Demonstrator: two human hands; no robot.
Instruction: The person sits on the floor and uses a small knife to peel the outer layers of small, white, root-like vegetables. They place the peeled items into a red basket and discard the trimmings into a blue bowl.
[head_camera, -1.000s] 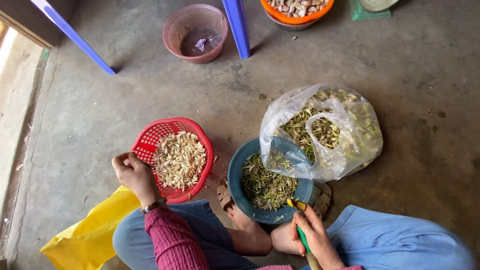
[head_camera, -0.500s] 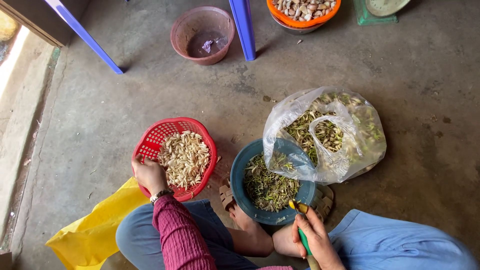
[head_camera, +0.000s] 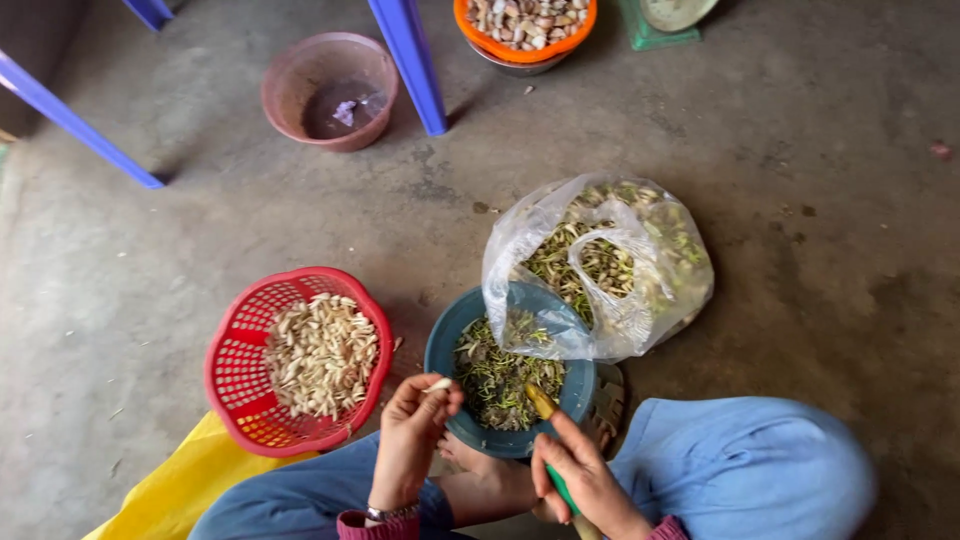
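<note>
A: Two containers were set before the knees on the floor (head_camera: 760, 260): a red basket (head_camera: 232, 372) and a teal bowl (head_camera: 450, 345). What was held in each hand?

B: A small pale piece (head_camera: 440, 384) was pinched between the fingers (head_camera: 428, 392) of the left hand (head_camera: 412, 440), just over the near rim of the bowl, between bowl and basket. The right hand (head_camera: 585, 482) was clenched round a knife (head_camera: 552, 445) with a green handle, its yellowish tip laid over the bowl's edge.

A: How much could be judged as done?

B: A good share, it was judged. The basket was heaped with pale peeled pieces (head_camera: 320, 355), while the bowl was filled with green trimmings (head_camera: 500, 375).

A: And what was left?

B: A clear bag (head_camera: 650, 300), propped against the bowl's far rim, was seen to be well stocked with greenish unpeeled pieces, so much was reckoned to remain. Whether the pinched piece was fully peeled could not be told.

A: Was anything else noted?

B: An orange bowl (head_camera: 470, 20) of pale pieces, a pink bucket (head_camera: 290, 75) and blue legs (head_camera: 410, 60) were seen farther off; yellow sheeting (head_camera: 180, 490) lay beside the basket.
</note>
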